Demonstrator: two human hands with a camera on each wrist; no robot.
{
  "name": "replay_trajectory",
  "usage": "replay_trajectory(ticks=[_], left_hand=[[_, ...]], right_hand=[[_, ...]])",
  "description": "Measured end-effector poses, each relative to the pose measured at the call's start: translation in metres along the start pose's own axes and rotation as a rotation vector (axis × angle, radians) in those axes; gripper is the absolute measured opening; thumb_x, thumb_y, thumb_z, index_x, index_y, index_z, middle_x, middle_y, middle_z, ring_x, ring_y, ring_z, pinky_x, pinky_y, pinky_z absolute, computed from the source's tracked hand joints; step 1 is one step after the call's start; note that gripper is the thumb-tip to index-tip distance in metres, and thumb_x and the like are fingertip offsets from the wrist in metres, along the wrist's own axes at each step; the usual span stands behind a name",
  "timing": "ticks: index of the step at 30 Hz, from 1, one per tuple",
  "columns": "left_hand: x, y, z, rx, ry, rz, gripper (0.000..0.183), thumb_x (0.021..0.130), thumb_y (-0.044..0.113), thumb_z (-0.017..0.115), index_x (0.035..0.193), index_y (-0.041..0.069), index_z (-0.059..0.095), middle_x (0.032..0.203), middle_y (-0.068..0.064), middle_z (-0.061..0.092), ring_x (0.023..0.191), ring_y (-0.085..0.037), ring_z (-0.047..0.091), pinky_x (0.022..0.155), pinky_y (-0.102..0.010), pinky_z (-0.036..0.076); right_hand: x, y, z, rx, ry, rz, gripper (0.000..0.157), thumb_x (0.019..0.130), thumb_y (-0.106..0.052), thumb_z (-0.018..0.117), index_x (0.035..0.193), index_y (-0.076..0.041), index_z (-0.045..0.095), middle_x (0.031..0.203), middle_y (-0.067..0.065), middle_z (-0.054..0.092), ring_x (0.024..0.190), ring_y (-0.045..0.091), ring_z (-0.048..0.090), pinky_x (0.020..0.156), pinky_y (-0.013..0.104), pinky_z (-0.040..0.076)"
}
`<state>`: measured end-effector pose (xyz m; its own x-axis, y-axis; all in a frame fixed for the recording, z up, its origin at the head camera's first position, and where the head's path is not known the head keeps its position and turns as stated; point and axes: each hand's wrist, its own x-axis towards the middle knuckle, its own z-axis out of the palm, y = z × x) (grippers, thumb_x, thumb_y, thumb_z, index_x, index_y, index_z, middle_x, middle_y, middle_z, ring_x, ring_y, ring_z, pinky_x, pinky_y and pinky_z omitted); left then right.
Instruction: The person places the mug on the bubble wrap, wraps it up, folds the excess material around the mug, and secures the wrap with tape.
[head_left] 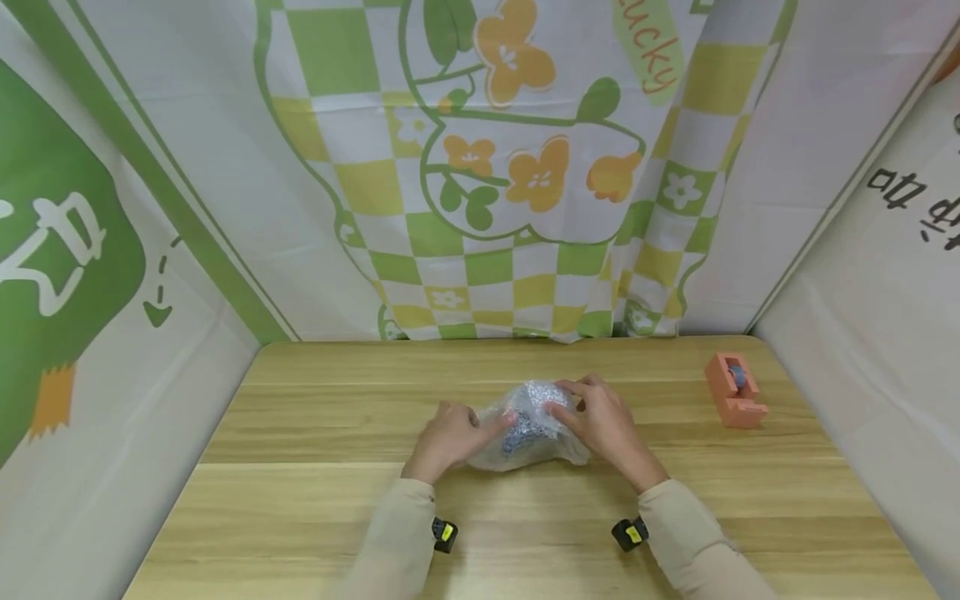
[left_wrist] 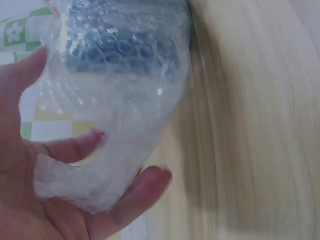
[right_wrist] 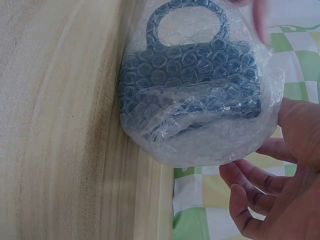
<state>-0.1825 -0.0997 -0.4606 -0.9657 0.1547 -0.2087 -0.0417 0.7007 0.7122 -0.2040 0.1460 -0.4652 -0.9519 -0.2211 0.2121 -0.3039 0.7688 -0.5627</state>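
A bubble-wrapped bundle (head_left: pixel 528 429) lies on the wooden table between both hands. Through the clear wrap shows a dark blue mug-like item (right_wrist: pixel 192 72) with a loop handle. My left hand (head_left: pixel 450 437) grips the bundle's left end, its thumb lying over the top. In the left wrist view, a loose flap of bubble wrap (left_wrist: pixel 75 182) sits among that hand's fingers. From the other side my right hand (head_left: pixel 603 421) holds the bundle's right end, thumb on top and fingers at the far edge. The right wrist view has its curled fingers (right_wrist: pixel 255 180) along the wrap's rim.
A coral tape dispenser (head_left: pixel 735 392) with a blue roll stands at the table's back right. Behind the table (head_left: pixel 315 500) hangs a checked, flowered curtain (head_left: pixel 525 275). Printed cloth walls close off the left and right sides.
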Motion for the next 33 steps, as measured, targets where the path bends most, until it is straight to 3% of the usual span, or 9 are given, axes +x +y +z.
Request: replay_trajectory(ticks=[3, 5, 7, 10, 13, 17, 22, 28, 33], left_hand=[[0.0, -0.005, 0.0, 0.037, 0.02, 0.103, 0.061, 0.088, 0.065, 0.066, 0.114, 0.01, 0.066, 0.114, -0.015, 0.059, 0.093, -0.03, 0.062, 0.076, -0.049, 0.055], [0.001, -0.008, -0.002, 0.008, 0.006, 0.184, 0.061, 0.091, 0.055, 0.069, 0.137, 0.017, 0.057, 0.138, -0.021, 0.051, 0.118, -0.042, 0.056, 0.093, -0.064, 0.048], [0.003, -0.01, -0.003, -0.056, -0.019, 0.261, 0.057, 0.094, 0.041, 0.072, 0.143, 0.02, 0.053, 0.147, -0.021, 0.045, 0.131, -0.046, 0.046, 0.102, -0.069, 0.039], [0.006, -0.01, -0.004, -0.134, -0.021, 0.354, 0.039, 0.093, 0.021, 0.074, 0.13, 0.015, 0.061, 0.141, -0.017, 0.053, 0.134, -0.043, 0.044, 0.106, -0.066, 0.037], [0.009, -0.008, -0.001, -0.129, 0.021, 0.398, 0.025, 0.09, 0.011, 0.076, 0.112, 0.014, 0.065, 0.131, -0.013, 0.06, 0.131, -0.04, 0.049, 0.107, -0.061, 0.038], [0.01, -0.004, 0.006, -0.058, 0.084, 0.403, 0.019, 0.088, 0.01, 0.077, 0.101, 0.016, 0.063, 0.123, -0.012, 0.065, 0.123, -0.037, 0.056, 0.103, -0.058, 0.043], [0.01, 0.0, 0.007, 0.065, 0.086, 0.433, 0.015, 0.091, 0.015, 0.074, 0.095, 0.019, 0.059, 0.118, -0.01, 0.066, 0.112, -0.031, 0.061, 0.092, -0.053, 0.05], [0.012, -0.009, 0.005, 0.142, 0.013, 0.493, 0.005, 0.099, 0.024, 0.065, 0.099, 0.022, 0.061, 0.136, -0.014, 0.061, 0.128, -0.036, 0.054, 0.101, -0.064, 0.042], [0.012, -0.018, -0.003, 0.022, -0.126, 0.455, 0.011, 0.096, 0.024, 0.067, 0.106, 0.021, 0.067, 0.152, -0.025, 0.044, 0.143, -0.045, 0.036, 0.11, -0.067, 0.031]], right_hand=[[0.0, 0.0, 0.0, -0.003, 0.004, -0.002, 0.045, 0.089, -0.031, 0.08, 0.123, -0.004, 0.072, 0.101, 0.012, 0.064, 0.083, 0.023, 0.064, 0.063, 0.033, 0.053], [0.0, 0.0, 0.001, -0.005, 0.007, -0.004, 0.045, 0.088, -0.031, 0.081, 0.123, -0.004, 0.073, 0.101, 0.012, 0.064, 0.082, 0.023, 0.065, 0.063, 0.033, 0.053], [0.0, 0.0, 0.001, -0.004, 0.009, -0.003, 0.044, 0.088, -0.03, 0.081, 0.123, -0.004, 0.073, 0.102, 0.012, 0.065, 0.082, 0.024, 0.065, 0.063, 0.034, 0.053], [0.001, 0.0, 0.001, -0.004, 0.01, -0.001, 0.044, 0.088, -0.03, 0.081, 0.123, -0.004, 0.073, 0.103, 0.013, 0.065, 0.083, 0.025, 0.065, 0.063, 0.034, 0.053], [0.001, -0.001, 0.0, -0.006, 0.011, -0.002, 0.044, 0.088, -0.03, 0.081, 0.123, -0.004, 0.073, 0.103, 0.013, 0.065, 0.083, 0.024, 0.066, 0.063, 0.034, 0.053], [0.001, -0.001, 0.0, -0.011, 0.019, -0.015, 0.043, 0.088, -0.029, 0.081, 0.122, -0.004, 0.073, 0.102, 0.013, 0.065, 0.081, 0.023, 0.065, 0.062, 0.033, 0.053], [0.002, -0.002, -0.002, -0.005, 0.024, -0.018, 0.043, 0.088, -0.028, 0.081, 0.122, -0.004, 0.073, 0.105, 0.016, 0.065, 0.081, 0.024, 0.066, 0.062, 0.034, 0.054], [0.0, -0.001, -0.002, 0.002, 0.011, -0.005, 0.044, 0.088, -0.028, 0.081, 0.124, -0.004, 0.072, 0.108, 0.017, 0.065, 0.082, 0.025, 0.066, 0.063, 0.033, 0.054], [-0.001, -0.001, 0.001, 0.005, 0.013, -0.006, 0.043, 0.088, -0.028, 0.081, 0.123, -0.005, 0.072, 0.106, 0.015, 0.065, 0.082, 0.023, 0.065, 0.063, 0.033, 0.053]])
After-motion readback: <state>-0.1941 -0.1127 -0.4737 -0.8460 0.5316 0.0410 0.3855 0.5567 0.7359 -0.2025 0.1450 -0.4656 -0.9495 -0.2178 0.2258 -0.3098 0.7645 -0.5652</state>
